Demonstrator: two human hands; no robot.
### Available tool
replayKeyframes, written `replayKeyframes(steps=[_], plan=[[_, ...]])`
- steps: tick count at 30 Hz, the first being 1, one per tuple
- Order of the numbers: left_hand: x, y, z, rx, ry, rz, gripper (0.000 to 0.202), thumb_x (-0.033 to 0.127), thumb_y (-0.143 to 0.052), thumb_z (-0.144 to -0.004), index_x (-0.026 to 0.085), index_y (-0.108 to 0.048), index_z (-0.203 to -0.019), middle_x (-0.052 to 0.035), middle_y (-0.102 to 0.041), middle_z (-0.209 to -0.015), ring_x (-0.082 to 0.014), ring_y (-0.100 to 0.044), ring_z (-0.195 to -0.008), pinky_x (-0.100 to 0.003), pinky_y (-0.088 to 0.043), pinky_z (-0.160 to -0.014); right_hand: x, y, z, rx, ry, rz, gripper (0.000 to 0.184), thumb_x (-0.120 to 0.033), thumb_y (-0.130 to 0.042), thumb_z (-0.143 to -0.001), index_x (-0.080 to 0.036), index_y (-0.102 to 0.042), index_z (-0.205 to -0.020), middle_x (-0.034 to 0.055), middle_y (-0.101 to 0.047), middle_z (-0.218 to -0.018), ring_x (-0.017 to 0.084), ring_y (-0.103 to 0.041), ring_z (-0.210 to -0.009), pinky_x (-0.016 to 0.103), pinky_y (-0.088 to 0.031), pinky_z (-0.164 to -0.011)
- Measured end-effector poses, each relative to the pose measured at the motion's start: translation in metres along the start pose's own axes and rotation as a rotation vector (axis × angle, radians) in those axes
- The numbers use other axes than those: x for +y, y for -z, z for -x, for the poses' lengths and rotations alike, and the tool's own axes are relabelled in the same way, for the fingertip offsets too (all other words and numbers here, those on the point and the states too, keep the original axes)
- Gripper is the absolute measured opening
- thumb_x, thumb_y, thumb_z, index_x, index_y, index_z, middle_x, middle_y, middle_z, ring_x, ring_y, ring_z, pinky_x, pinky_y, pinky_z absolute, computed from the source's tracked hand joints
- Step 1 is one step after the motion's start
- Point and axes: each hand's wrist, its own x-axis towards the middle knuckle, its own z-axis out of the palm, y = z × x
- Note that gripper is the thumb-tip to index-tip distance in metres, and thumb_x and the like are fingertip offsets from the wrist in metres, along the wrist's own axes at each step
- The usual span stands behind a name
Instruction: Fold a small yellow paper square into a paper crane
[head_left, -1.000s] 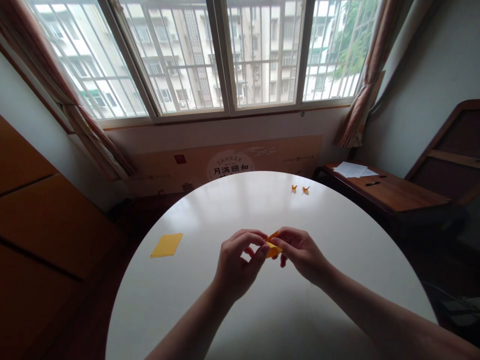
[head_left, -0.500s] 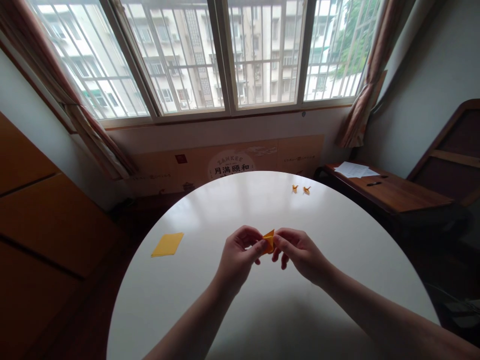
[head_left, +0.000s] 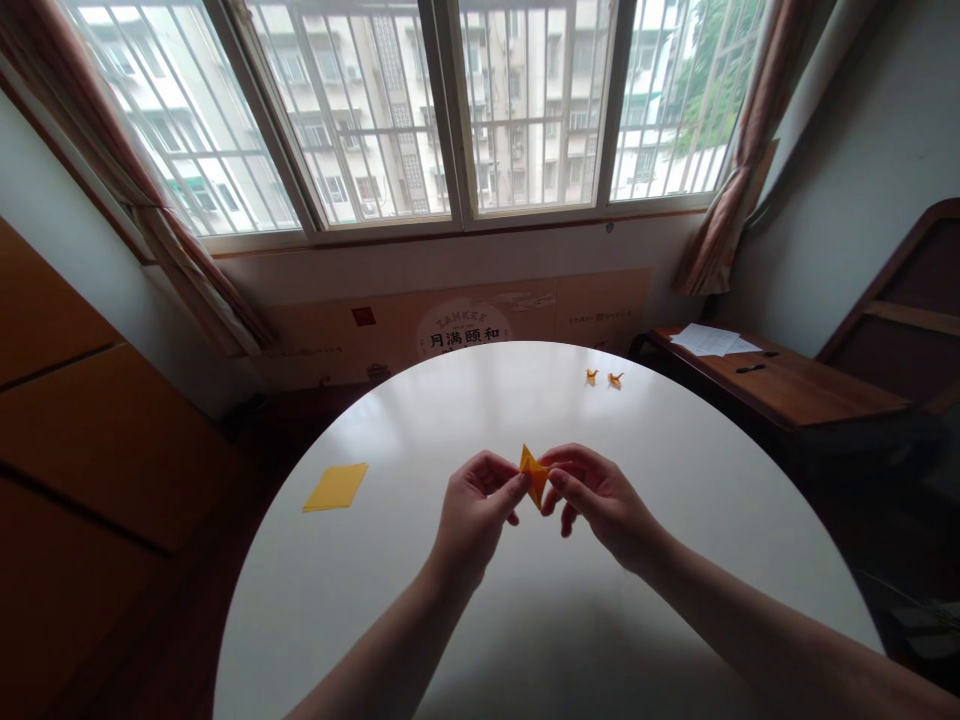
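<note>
Between my hands is a small piece of folded orange origami paper (head_left: 533, 476), shaped like a narrow diamond with one point up and one down. My left hand (head_left: 480, 505) pinches its left edge with thumb and fingers. On the opposite edge, my right hand (head_left: 592, 495) grips it between thumb and forefinger, its other fingers curled below. The paper is held above the white round table (head_left: 360, 620). Parts of it are hidden behind the fingertips.
Yellow-orange square paper sheets (head_left: 335, 488) lie at the table's left. Two small folded orange paper birds (head_left: 615, 380) stand near the far right edge. A wooden side table (head_left: 817, 385) beyond bears white papers (head_left: 712, 340) and a dark pen (head_left: 750, 369).
The folded paper has turned in my fingers and now shows an upright diamond shape. Both hands have shifted only slightly and still hold it.
</note>
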Motion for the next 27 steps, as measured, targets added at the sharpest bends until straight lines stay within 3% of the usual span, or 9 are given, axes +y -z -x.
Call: replayKeyframes(steps=[9,14,22,25,27], plan=[[-0.003,0.001,0.001,-0.029,-0.098,-0.086,0.028,0.037,-0.081,-0.076,0.016,-0.062,-0.076,-0.0017,-0.064,-0.075,-0.0137,-0.061,-0.064,-0.021,-0.048,-0.049,0.005,-0.005,0.005,-0.001,0.034,0.037,0.027,-0.038,-0.076,-0.085,-0.02,-0.068,-0.103,0.0048,-0.072,-0.081,0.021,-0.071,-0.074,0.021,-0.05,-0.044],[-0.001,0.0,0.002,-0.002,-0.102,-0.066,0.027,0.034,-0.081,-0.075,0.016,-0.061,-0.073,-0.0003,-0.064,-0.071,-0.0117,-0.058,-0.06,-0.021,-0.046,-0.051,0.01,-0.007,0.006,0.023,0.03,-0.004,0.037,-0.036,-0.077,-0.084,-0.025,-0.057,-0.113,0.0042,-0.073,-0.09,0.02,-0.072,-0.076,0.022,-0.052,-0.046],[-0.008,-0.004,0.007,0.049,-0.129,-0.091,0.025,0.032,-0.079,-0.076,0.017,-0.059,-0.071,-0.0019,-0.067,-0.075,-0.0134,-0.061,-0.063,-0.023,-0.048,-0.054,0.013,-0.013,0.007,0.084,0.01,0.026,0.039,-0.04,-0.077,-0.083,-0.026,-0.05,-0.107,0.0017,-0.07,-0.088,0.02,-0.071,-0.073,0.022,-0.05,-0.045],[-0.01,-0.007,0.01,0.069,-0.195,-0.139,0.023,0.027,-0.077,-0.077,0.019,-0.058,-0.086,-0.0006,-0.066,-0.08,-0.0152,-0.064,-0.069,-0.023,-0.052,-0.056,0.012,-0.014,0.007,0.121,0.012,0.062,0.042,-0.041,-0.079,-0.081,-0.026,-0.051,-0.108,0.0009,-0.068,-0.086,0.019,-0.068,-0.069,0.023,-0.051,-0.046],[-0.011,-0.008,0.013,0.071,-0.256,-0.185,0.035,0.022,-0.075,-0.077,0.022,-0.055,-0.106,-0.0015,-0.068,-0.088,-0.0166,-0.066,-0.077,-0.024,-0.054,-0.058,0.01,-0.015,0.007,0.123,0.018,0.074,0.042,-0.043,-0.078,-0.081,-0.026,-0.051,-0.107,0.0003,-0.067,-0.083,0.018,-0.067,-0.067,0.023,-0.051,-0.047]])
